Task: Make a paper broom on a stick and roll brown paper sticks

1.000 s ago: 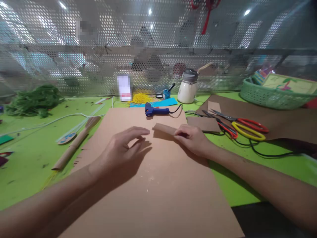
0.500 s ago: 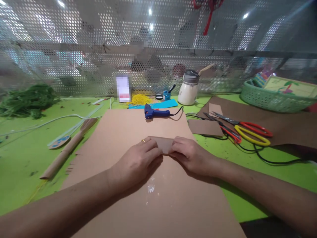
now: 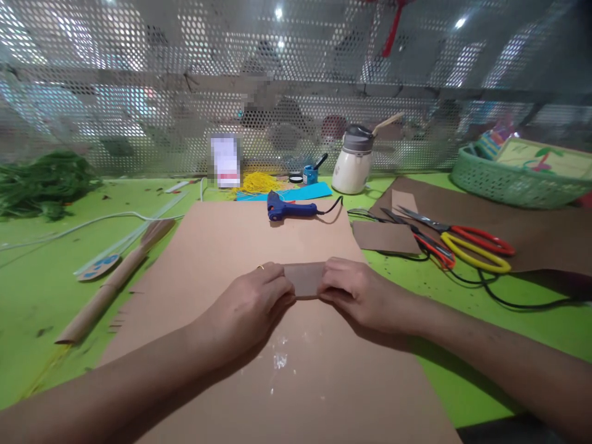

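A small brown paper piece (image 3: 304, 281) is stretched between my two hands, over a large tan paper sheet (image 3: 231, 234). My left hand (image 3: 261, 293) pinches its left end, fingertips curled over the edge. The right end is gripped by my right hand (image 3: 354, 290), fingers bent and thumb below. Its near edge looks folded or rolled; the ends are hidden under my fingers. Beyond the hands, a blue glue gun (image 3: 293, 208) lies on the tan sheet. Dried glue spots (image 3: 280, 361) shine on the sheet closer to me.
Right of the sheet lie a brown card (image 3: 386, 237), scissors with red and yellow handles (image 3: 476, 250) and black cords. Behind stand a white bottle (image 3: 352, 169), a blue paint jar (image 3: 310, 175) and a green basket (image 3: 513, 179). A rolled paper tube (image 3: 108, 293) lies left.
My hands have moved slightly apart, the left one shifting left, so more of the brown paper shows between them. The view has shifted a little.
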{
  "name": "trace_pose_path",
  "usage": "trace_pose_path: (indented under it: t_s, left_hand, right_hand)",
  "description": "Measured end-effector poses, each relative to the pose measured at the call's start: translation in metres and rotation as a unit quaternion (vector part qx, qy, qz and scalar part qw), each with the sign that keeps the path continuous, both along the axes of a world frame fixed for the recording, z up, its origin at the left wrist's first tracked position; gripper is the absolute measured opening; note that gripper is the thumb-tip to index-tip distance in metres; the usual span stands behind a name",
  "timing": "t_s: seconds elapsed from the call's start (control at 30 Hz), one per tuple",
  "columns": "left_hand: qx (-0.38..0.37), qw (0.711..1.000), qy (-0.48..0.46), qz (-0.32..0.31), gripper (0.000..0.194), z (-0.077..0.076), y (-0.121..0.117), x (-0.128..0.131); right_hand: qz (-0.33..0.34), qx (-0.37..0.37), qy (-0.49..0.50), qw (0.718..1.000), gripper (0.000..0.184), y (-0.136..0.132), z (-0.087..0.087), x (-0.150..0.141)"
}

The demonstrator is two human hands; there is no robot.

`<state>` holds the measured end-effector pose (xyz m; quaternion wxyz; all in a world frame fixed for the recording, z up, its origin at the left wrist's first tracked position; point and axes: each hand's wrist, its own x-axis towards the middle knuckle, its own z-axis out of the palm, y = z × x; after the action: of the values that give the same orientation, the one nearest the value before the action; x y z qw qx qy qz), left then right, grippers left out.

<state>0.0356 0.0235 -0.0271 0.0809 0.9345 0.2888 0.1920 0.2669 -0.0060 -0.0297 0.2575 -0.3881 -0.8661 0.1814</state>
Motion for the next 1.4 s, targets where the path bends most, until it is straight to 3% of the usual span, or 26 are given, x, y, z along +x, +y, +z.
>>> trace_pose_path:
  t_s: [0.4,0.63,0.83,1.4]
  left_hand:
    - [-0.059,0.997,0.024,0.042,0.017,0.003,0.007,-0.007]
    - [-0.097,0.992,0.048,0.062,0.015,0.009,0.013,-0.006]
    - [-0.146,0.986,0.051,0.060,0.016,0.017,0.016,-0.004]
    - [-0.111,0.993,0.024,0.028,0.013,0.011,0.015,-0.007]
  right_hand:
    - [-0.097,-0.085,-0.012,0.992,0.014,0.001,0.010,0.003]
    - [-0.116,-0.108,-0.027,0.987,0.015,0.003,0.013,0.006]
    - [-0.109,-0.124,-0.014,0.986,0.014,0.004,0.011,0.008]
    - [-0.067,-0.117,-0.016,0.991,0.014,0.007,0.010,0.013]
